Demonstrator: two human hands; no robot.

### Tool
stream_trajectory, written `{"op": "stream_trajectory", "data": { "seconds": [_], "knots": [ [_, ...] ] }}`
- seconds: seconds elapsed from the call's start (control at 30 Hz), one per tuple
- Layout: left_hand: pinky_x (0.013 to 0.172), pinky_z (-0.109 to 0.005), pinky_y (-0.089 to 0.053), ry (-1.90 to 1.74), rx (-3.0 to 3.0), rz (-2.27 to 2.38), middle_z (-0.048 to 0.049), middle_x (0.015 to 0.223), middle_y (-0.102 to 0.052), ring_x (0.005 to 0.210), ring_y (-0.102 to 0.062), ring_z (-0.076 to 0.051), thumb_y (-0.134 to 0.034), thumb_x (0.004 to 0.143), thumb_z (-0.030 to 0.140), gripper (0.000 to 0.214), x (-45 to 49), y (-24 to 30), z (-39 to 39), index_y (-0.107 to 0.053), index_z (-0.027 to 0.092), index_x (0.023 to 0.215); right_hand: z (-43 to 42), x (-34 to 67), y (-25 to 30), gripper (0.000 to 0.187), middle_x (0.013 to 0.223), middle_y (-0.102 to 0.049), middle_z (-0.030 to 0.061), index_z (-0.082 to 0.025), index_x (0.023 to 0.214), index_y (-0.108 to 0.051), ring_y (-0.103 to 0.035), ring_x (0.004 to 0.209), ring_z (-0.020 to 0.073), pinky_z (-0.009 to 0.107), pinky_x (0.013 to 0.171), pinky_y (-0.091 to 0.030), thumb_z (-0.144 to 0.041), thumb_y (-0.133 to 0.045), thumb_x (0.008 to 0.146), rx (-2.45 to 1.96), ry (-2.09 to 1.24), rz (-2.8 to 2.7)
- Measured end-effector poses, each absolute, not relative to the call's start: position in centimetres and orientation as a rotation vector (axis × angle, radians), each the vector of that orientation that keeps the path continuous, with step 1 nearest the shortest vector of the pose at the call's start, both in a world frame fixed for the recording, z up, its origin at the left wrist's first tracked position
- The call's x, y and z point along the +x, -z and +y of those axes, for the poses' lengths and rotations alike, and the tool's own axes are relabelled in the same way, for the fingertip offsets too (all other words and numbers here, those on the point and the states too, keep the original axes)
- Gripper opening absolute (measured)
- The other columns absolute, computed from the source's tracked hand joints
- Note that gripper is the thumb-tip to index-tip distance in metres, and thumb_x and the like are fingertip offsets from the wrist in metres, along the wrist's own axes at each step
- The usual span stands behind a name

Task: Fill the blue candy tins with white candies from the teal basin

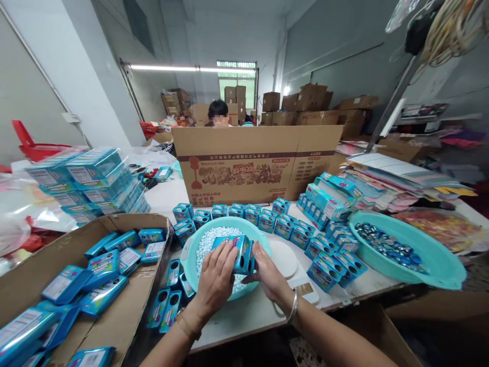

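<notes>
Over a round turquoise basin I hold a small blue printed box, tilted on its side. My left hand is closed over its left part, fingers laid across the printed face. At the right end, my right hand grips it with the thumb along the side; some of its fingers are hidden underneath. Small pale-blue candy-like pellets fill the basin below. Several similar boxes with round holes in their ends stand just left of the basin.
An open carton of blue boxes lies at left, below wrapped stacks. Rows of blue boxes curve behind the basin to the right. A white scale, a basin of shiny blue caps and a tall cardboard panel surround them; a person sits beyond.
</notes>
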State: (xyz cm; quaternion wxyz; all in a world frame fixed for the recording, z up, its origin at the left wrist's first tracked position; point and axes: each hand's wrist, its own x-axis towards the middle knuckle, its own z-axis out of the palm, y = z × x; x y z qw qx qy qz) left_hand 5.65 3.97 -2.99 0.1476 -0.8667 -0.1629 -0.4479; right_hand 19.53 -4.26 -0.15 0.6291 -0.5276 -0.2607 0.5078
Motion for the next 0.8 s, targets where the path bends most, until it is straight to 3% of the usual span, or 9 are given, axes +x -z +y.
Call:
{"op": "stream_trajectory", "data": {
  "seconds": [0.1,0.17,0.23,0.33,0.4,0.47,0.63,0.73,0.8],
  "knots": [
    [0.106,-0.037,-0.035,1.246,-2.505,-0.497,-0.0129,0.131,-0.064,0.126,-0.056,-0.024,-0.04,0.08,0.0,0.08,6.5,3.2,4.5,-0.017,0.014,0.156,-3.8,18.7,0.4,0.115,0.145,-0.046,0.0158,-0.028,0.153,-0.017,-0.061,0.112,0.0288,0.035,0.067,-0.059,-0.077,-0.07,0.064,-1.195,-1.108,-0.618],
    [0.107,-0.036,-0.036,1.25,-2.536,-0.49,-0.0108,0.132,-0.064,0.127,-0.055,-0.021,-0.036,0.08,-0.004,0.082,6.7,3.8,4.4,-0.014,0.018,0.156,-3.3,18.5,0.9,0.119,0.15,-0.04,0.016,-0.027,0.155,-0.01,-0.059,0.118,0.0307,0.041,0.078,-0.059,-0.074,-0.071,0.065,-1.204,-1.111,-0.618],
    [0.107,-0.037,-0.039,1.269,-2.628,-0.511,-0.0114,0.136,-0.061,0.13,-0.053,-0.021,-0.037,0.083,-0.003,0.081,6.3,4.3,3.9,-0.012,0.02,0.157,-3.0,19.2,1.4,0.114,0.152,-0.038,0.0145,-0.025,0.155,-0.016,-0.05,0.13,0.0321,0.046,0.097,-0.051,-0.069,-0.073,0.067,-1.23,-1.046,-0.669],
    [0.107,-0.044,-0.044,1.306,-2.898,-0.692,-0.0196,0.153,-0.041,0.138,-0.046,-0.029,-0.054,0.086,0.014,0.09,4.8,4.1,3.0,0.0,0.017,0.157,-3.3,21.6,1.4,0.107,0.156,-0.034,0.0121,-0.021,0.152,-0.03,-0.03,0.145,0.0323,0.047,0.119,-0.025,-0.055,-0.081,0.064,-1.299,-0.9,-0.958],
    [0.11,-0.054,-0.041,1.297,-3.056,-0.869,-0.023,0.16,-0.023,0.145,-0.034,-0.036,-0.07,0.079,0.028,0.109,3.7,3.0,2.7,0.006,0.018,0.157,-3.9,23.2,0.6,0.108,0.158,-0.031,0.0133,-0.02,0.153,-0.029,-0.026,0.147,0.0335,0.05,0.121,-0.016,-0.045,-0.083,0.064,-1.339,-0.876,-1.282],
    [0.114,-0.062,-0.033,1.215,-3.213,-0.951,-0.0221,0.163,-0.017,0.148,-0.024,-0.041,-0.081,0.07,0.034,0.122,3.2,1.5,2.6,0.004,0.021,0.157,-4.5,24.3,-0.9,0.111,0.158,-0.031,0.0157,-0.021,0.155,-0.023,-0.03,0.145,0.0355,0.053,0.119,-0.018,-0.037,-0.084,0.063,-1.347,-0.902,-1.598],
    [0.112,-0.053,-0.04,1.124,-3.729,-1.033,-0.0164,0.157,-0.036,0.141,-0.04,-0.037,-0.085,0.062,0.028,0.115,2.9,-0.7,2.7,-0.019,0.022,0.156,-3.3,24.5,-3.4,0.104,0.148,-0.043,0.0163,-0.021,0.152,-0.028,-0.043,0.134,0.0345,0.052,0.113,-0.03,-0.045,-0.082,0.066,-1.198,-1.073,-1.867],
    [0.098,-0.047,-0.054,1.775,-3.492,-1.604,-0.014,0.136,-0.061,0.117,-0.064,-0.033,-0.083,0.06,0.028,0.094,1.0,0.3,2.9,-0.043,0.019,0.144,-0.4,24.0,-2.3,0.071,0.138,-0.05,0.0148,-0.021,0.146,-0.036,-0.051,0.125,0.0272,0.046,0.105,-0.04,-0.058,-0.055,0.088,-1.078,-1.131,-1.778],
    [0.082,-0.045,-0.061,2.321,-2.916,-2.14,-0.0119,0.11,-0.073,0.093,-0.072,-0.031,-0.084,0.054,0.034,0.08,-1.2,1.1,3.2,-0.057,0.015,0.127,2.1,23.2,-0.6,0.051,0.128,-0.056,0.0147,-0.021,0.137,-0.048,-0.054,0.117,0.0257,0.046,0.1,-0.042,-0.051,-0.042,0.097,-1.176,-0.937,-1.864]
  ]
}}
